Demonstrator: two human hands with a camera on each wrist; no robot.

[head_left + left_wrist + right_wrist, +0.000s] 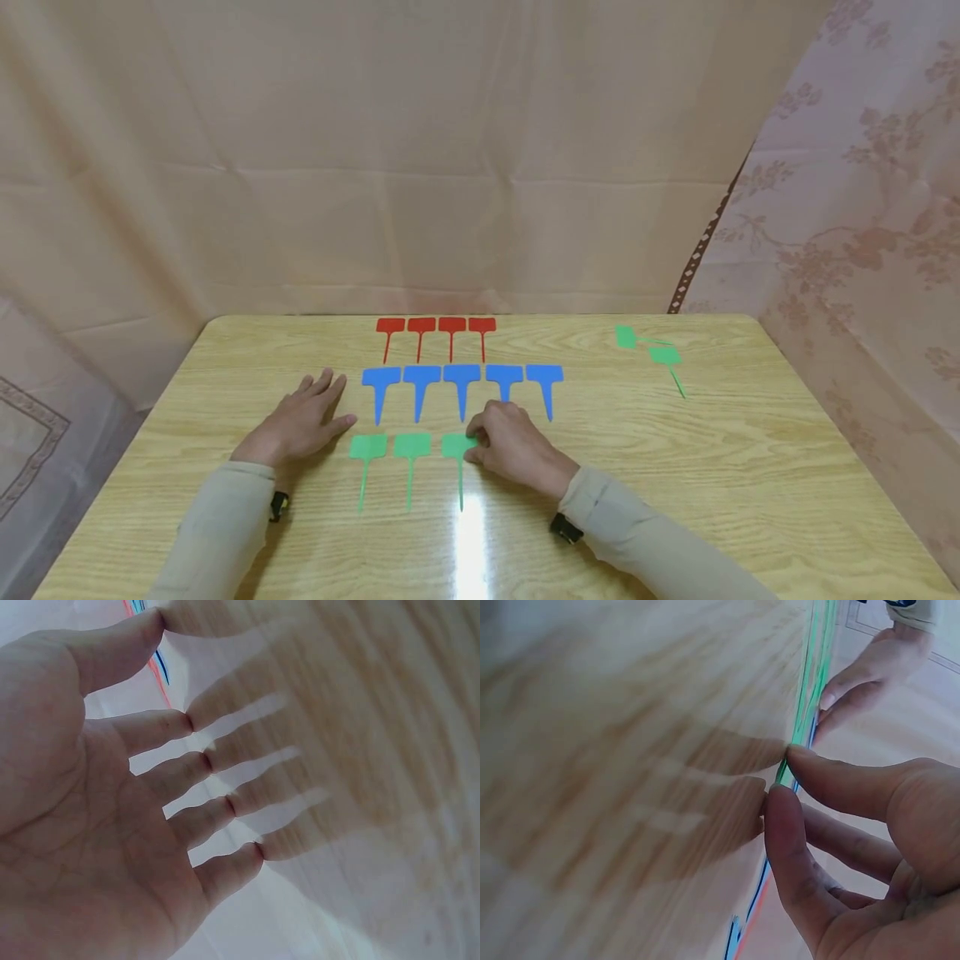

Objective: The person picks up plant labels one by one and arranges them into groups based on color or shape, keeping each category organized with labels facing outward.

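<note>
My right hand (512,442) is at the right end of a row of three green plant labels. Its thumb and index finger pinch the right edge of the third green plant label (454,446), which lies flat on the table with its stem toward me. The right wrist view shows the fingertips (782,796) at that green edge. My left hand (303,417) rests on the table left of the rows, fingers straight and spread, holding nothing. Close to its thumb lies the first green plant label (367,447). Behind runs a row of several blue plant labels (381,379), one partly hidden by my right hand.
Several red plant labels (390,325) line the far side of the wooden table (712,500). Two more green labels lie loose at the back right, one sideways (626,337) and one slanted (665,356). A beige curtain (450,167) hangs behind the table.
</note>
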